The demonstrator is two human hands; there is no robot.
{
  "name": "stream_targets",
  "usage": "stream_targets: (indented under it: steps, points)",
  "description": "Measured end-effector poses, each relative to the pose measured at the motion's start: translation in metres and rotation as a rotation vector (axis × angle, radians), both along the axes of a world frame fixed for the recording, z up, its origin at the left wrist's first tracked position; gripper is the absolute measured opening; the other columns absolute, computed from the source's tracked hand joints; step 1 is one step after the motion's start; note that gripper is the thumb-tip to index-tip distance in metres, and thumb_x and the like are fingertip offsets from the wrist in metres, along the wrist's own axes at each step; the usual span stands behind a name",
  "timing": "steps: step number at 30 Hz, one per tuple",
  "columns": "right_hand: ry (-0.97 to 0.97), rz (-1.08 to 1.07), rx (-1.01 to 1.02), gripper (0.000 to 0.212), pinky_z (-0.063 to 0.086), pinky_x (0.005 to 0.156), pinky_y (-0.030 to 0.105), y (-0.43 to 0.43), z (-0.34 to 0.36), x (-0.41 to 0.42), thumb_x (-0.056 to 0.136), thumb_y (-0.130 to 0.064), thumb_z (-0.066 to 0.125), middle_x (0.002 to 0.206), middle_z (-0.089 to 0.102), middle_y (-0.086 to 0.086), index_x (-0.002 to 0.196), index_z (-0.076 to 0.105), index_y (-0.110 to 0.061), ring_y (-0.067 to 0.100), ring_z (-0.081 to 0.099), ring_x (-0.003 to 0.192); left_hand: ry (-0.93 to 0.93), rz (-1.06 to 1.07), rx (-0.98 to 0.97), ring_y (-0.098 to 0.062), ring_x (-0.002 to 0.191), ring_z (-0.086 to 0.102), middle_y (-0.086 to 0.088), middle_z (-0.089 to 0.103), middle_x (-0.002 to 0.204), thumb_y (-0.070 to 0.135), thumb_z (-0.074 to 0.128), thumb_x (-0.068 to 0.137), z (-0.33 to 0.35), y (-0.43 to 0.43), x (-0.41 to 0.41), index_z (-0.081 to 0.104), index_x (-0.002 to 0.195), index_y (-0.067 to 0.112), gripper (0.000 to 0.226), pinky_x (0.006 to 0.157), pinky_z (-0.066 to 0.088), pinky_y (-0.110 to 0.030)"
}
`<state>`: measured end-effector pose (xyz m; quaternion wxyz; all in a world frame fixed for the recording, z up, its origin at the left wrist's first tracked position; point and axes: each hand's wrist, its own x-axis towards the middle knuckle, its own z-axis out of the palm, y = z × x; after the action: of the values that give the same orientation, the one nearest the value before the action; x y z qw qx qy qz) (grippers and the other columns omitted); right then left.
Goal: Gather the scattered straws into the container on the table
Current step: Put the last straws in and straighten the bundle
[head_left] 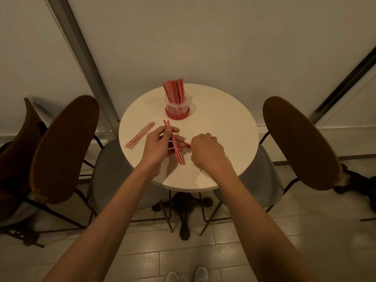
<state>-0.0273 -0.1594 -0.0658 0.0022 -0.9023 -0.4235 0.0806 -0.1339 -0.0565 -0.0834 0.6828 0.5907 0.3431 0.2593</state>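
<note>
risk, in the head view, sat mostly with the left hand [160, 145]. it gripped a thin bundle of striped straws [175, 143] near the middle of the round table [223, 129], thumb over the top, and the bundle stuck out far at both ends, toward 11 and 5 o'clock. a slack grip could have let one slide free and roll off the near edge at 6 o'clock. the right hand [205, 151], at about 4 o'clock, had its fingers curled downward with a short straw end [187, 144] showing just beside them; whether it pinched that straw could not be told. the clear container [177, 110] stood at 12 o'clock, crowded with upright straws, so pushing more in carelessly might have tipped it or popped others out. a reach across could also have swept the loose straws [140, 134] at 9 o'clock off the rim.

counts: one container, one table, two hands, three chairs [65, 147] partly in view. the bundle looked like two or three straws, the loose ones like two lying together; those in the container were too many to count.
</note>
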Motion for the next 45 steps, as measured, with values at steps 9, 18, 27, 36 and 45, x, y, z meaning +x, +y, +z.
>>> stream_targets:
  steps: [9, 18, 27, 36, 45]
  points:
    - [-0.036, 0.05, 0.055, 0.025, 0.04, 0.075, 0.039, 0.003, 0.005, 0.006, 0.101, -0.003, 0.062, 0.121, 0.065, 0.013, 0.125, 0.056, -0.006, 0.034, 0.064, 0.113, -0.032, -0.121, 0.242, -0.025, 0.076, 0.072, -0.012, 0.071, 0.082, 0.032, 0.045, 0.117, 0.004, 0.003, 0.011, 0.07, 0.118, 0.011, 0.032, 0.073, 0.064, -0.033]
    - [0.13, -0.062, 0.255, 0.013, 0.052, 0.07, 0.043, 0.002, -0.004, 0.038, 0.105, -0.011, 0.057, 0.11, 0.065, 0.012, 0.117, 0.063, -0.01, 0.029, 0.062, 0.084, 0.004, 0.045, 0.008, -0.007, 0.063, 0.043, 0.005, 0.046, 0.071, 0.025, 0.037, 0.119, -0.01, 0.002, 0.023, 0.073, 0.115, 0.006, 0.04, 0.063, 0.038, -0.025]
    - [0.66, -0.182, 0.761, 0.007, 0.058, 0.067, 0.015, 0.011, 0.025, 0.042, 0.099, -0.018, 0.076, 0.086, 0.076, -0.011, 0.105, 0.079, -0.016, -0.004, 0.074, 0.07, -0.065, 0.009, -0.042, -0.022, 0.099, 0.081, -0.006, 0.082, 0.106, 0.03, 0.043, 0.118, 0.007, -0.002, 0.04, 0.069, 0.123, 0.01, 0.034, 0.088, 0.067, -0.041]
    - [0.699, -0.244, 0.893, 0.013, 0.069, 0.077, 0.043, 0.026, 0.024, 0.032, 0.089, -0.018, 0.088, 0.082, 0.082, -0.001, 0.099, 0.079, -0.019, 0.013, 0.081, 0.073, -0.165, -0.074, -0.016, -0.02, 0.118, 0.077, -0.005, 0.078, 0.131, 0.033, 0.038, 0.119, 0.011, 0.003, 0.039, 0.061, 0.151, 0.017, 0.043, 0.089, 0.064, -0.032]
    - [0.742, -0.111, 0.927, 0.013, 0.068, 0.072, 0.028, 0.033, 0.035, 0.031, 0.095, -0.002, 0.078, 0.082, 0.082, 0.006, 0.102, 0.086, -0.009, 0.018, 0.082, 0.069, -0.093, -0.026, 0.243, 0.0, 0.076, 0.066, -0.005, 0.076, 0.106, 0.035, 0.037, 0.119, 0.007, 0.014, 0.035, 0.061, 0.144, 0.013, 0.041, 0.068, 0.053, -0.018]
